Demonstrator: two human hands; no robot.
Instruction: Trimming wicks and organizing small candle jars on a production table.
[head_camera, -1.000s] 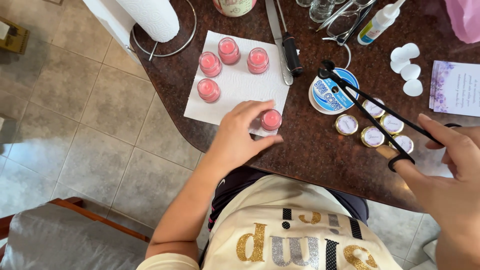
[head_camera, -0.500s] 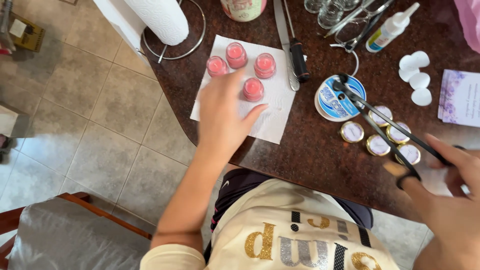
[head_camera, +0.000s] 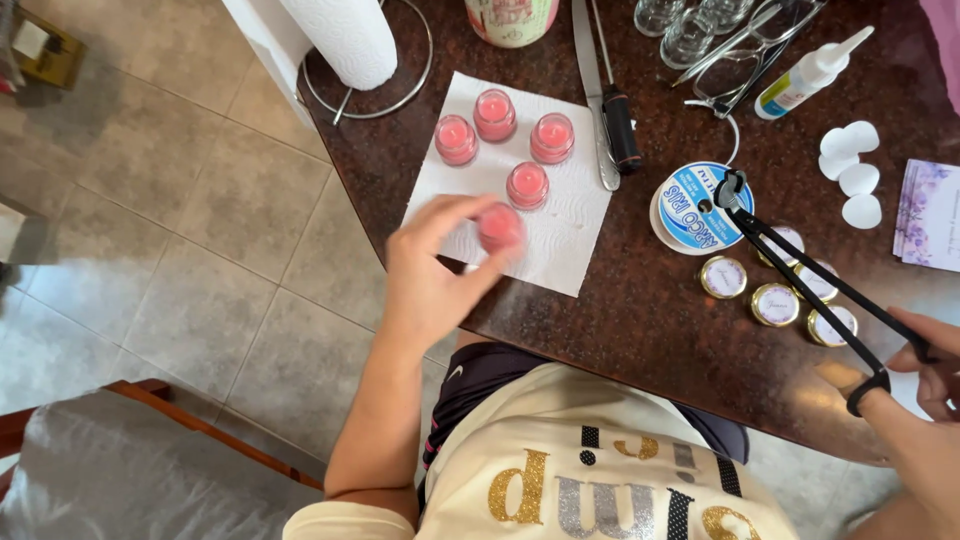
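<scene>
My left hand is shut on a small pink candle jar, blurred, over the near part of a white paper towel. Several more pink jars stand on the towel just beyond it. My right hand at the right edge grips the handles of a long black scissor-like tool. The tool's tip rests at a blue and white spool. Small gold-rimmed lids lie under the tool.
A paper towel roll on a wire stand is at the dark table's far left corner. A knife, glasses, a glue bottle, white round pads and a purple card lie beyond. A chair stands at lower left.
My left hand went up to the group of jars and came back toward me. It now holds a jar lower on the towel. My right hand has shifted slightly with the tool.
</scene>
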